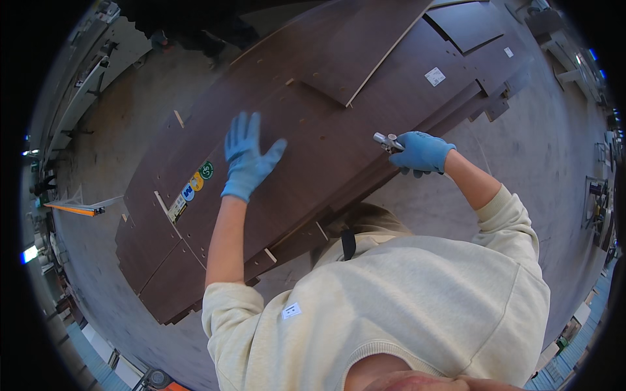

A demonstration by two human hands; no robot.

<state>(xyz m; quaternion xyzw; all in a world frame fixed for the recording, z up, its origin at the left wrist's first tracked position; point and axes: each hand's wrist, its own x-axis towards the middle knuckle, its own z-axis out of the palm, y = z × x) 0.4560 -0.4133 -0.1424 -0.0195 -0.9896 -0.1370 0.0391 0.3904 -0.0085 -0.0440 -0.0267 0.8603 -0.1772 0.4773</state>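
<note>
Cream sweatshirt, worn by me, lay nearest the lens and filled the lower middle of the view. Beyond it, a stack of dark brown panels ran diagonally from lower left to upper right, its near edge stepped and uneven, with several boards jutting out unequally. My left hand, in a blue glove, was spread wide, palm toward the brown surface and well inside the edge; whether it touched could not be told. My right hand, likewise gloved, was closed around a silvery metal tool, whose head pointed left over the panels beside the near edge. Farther up, a loose panel with a pale edge lay across the stack, one corner directed toward me. Short pale strips showed at the near edge, and a row of round stickers lay left of my left hand. Concrete floor bordered the stack on both sides, its right-hand portion forming a broad band between the panel edges and the equipment at the rim. Beyond the far edge stood another person in dark clothing; an orange bar lay well apart at left.
</note>
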